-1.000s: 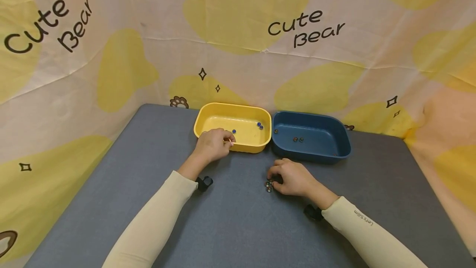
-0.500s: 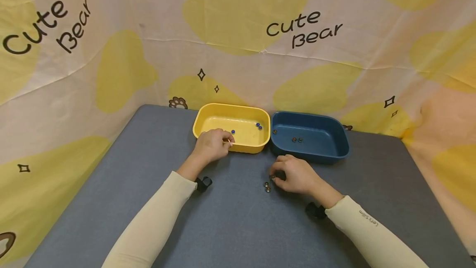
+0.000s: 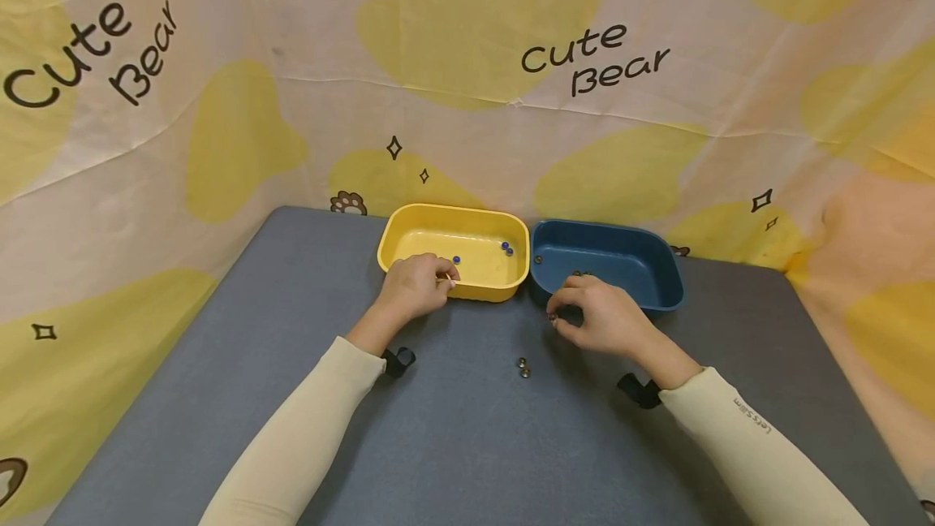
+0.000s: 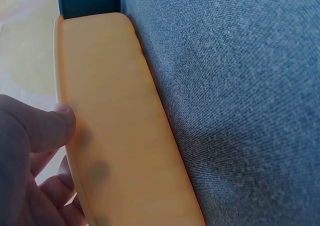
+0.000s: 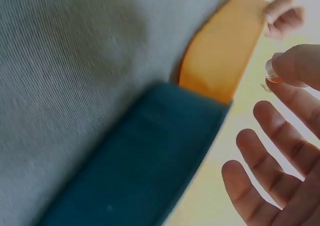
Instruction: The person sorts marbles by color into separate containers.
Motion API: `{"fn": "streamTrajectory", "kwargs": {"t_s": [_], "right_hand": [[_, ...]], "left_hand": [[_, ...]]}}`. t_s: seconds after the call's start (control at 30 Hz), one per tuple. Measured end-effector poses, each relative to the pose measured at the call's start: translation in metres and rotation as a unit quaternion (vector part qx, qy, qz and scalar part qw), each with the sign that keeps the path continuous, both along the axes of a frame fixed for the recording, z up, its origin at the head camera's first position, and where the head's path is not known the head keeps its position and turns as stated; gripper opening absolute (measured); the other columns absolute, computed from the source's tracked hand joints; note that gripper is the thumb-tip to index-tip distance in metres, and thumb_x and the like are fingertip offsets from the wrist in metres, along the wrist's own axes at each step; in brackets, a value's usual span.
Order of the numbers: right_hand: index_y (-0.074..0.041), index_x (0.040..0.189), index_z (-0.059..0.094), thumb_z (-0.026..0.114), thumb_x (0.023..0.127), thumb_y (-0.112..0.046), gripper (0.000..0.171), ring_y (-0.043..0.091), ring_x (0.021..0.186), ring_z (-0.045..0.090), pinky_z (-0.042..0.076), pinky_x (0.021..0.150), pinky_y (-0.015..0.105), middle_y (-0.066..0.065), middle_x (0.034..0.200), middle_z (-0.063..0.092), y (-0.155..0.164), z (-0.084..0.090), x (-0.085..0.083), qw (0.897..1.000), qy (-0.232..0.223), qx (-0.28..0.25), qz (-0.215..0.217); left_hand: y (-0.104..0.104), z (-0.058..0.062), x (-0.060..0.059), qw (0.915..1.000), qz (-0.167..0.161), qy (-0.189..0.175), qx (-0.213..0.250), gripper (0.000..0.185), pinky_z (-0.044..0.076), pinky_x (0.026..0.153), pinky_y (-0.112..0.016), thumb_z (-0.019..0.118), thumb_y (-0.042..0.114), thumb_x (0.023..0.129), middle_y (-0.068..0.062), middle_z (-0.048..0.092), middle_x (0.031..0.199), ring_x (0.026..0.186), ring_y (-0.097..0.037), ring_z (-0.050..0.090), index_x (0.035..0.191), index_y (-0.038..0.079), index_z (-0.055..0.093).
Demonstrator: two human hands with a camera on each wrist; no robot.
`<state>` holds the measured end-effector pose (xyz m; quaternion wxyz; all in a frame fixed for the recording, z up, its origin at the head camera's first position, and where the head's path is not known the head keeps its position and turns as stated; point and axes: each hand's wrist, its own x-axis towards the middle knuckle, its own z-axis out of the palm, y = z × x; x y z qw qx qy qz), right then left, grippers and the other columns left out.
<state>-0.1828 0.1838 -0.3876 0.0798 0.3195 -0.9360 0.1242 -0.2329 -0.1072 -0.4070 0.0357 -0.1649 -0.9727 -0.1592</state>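
Observation:
My left hand (image 3: 416,286) grips the near rim of a yellow tray (image 3: 485,293), its thumb outside the wall and its fingers inside. A small glass marble (image 5: 271,72) sits pinched between the thumb and index finger of my right hand (image 3: 602,315); the other fingers are spread. That hand is at the near edge of the dark blue tray (image 3: 661,286). Two brownish marbles (image 3: 523,368) lie on the table in front of it. Several blue marbles (image 3: 506,247) rest in the yellow tray. Brownish marbles (image 3: 538,260) are in the blue tray, some partly hidden by my right hand.
Both trays stand side by side at the back of the grey cloth-covered table (image 3: 467,445). A printed fabric backdrop (image 3: 467,136) rises directly behind them. Each wrist wears a dark strap (image 3: 399,361).
My right hand has picked a marble from the small group on the table and carried it up and right to the blue tray's edge. The left hand has stayed on the yellow tray.

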Motion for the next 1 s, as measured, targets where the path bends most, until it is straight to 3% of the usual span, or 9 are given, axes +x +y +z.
{"fn": "streamTrajectory", "kwargs": {"t_s": [0.43,0.8,1.0], "right_hand": [[-0.029,0.085,0.064,0.065,0.074,-0.029,0.011,0.004,0.071,0.049,0.042,0.058,0.024,-0.016,0.084,0.052,0.026,0.019,-0.016,0.999,0.012,-0.037,-0.035],[-0.027,0.086,0.065,0.066,0.072,-0.028,0.013,0.007,0.072,0.046,0.040,0.062,0.027,-0.012,0.084,0.054,0.051,0.016,-0.036,0.996,0.004,-0.029,-0.081],[-0.021,0.088,0.066,0.064,0.074,-0.027,0.015,0.012,0.075,0.049,0.042,0.061,0.031,-0.003,0.088,0.057,0.061,0.012,-0.047,0.995,-0.023,-0.012,-0.096]], "left_hand": [[0.000,0.000,0.001,1.0000,-0.004,-0.003,0.003,0.006,0.038,0.060,-0.029,0.058,0.030,0.080,0.010,0.057,0.078,0.068,-0.008,0.052,0.080,0.031,0.064],[-0.001,-0.002,0.001,1.0000,-0.003,0.006,0.006,0.006,0.040,0.059,-0.028,0.058,0.030,0.080,0.011,0.057,0.079,0.069,-0.007,0.053,0.078,0.033,0.063],[-0.001,-0.001,0.001,0.9999,-0.010,0.007,0.004,0.006,0.039,0.058,-0.026,0.058,0.030,0.079,0.011,0.058,0.078,0.067,-0.007,0.052,0.080,0.032,0.063]]}}
